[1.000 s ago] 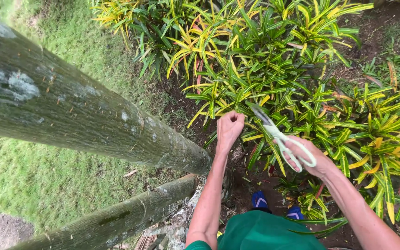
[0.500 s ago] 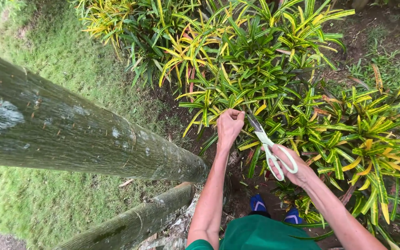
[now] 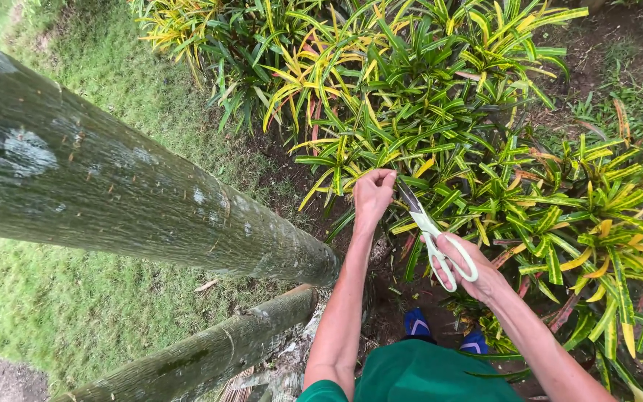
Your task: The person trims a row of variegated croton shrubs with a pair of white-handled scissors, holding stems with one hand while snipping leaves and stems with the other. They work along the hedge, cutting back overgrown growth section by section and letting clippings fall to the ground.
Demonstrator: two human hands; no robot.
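gripping something among the croton leaves, the left hand is curled into a closed fist near the middle of the head view; what it pinches is hidden inside the fingers, most likely a leaf or stem of the yellow-green shrub. the right hand sits down at about four o'clock from that fist, fingers threaded through the pale loops of the scissors. the scissors' long axis runs from the handles up toward ten to eleven o'clock, so the dark blades point straight at the left fist and end just beside it, at its three o'clock edge. the blades look nearly closed, though leaves blur the tip. the left hand is the nearer one to the cut point. a mossy trunk slants across at nine o'clock, well apart from both hands.
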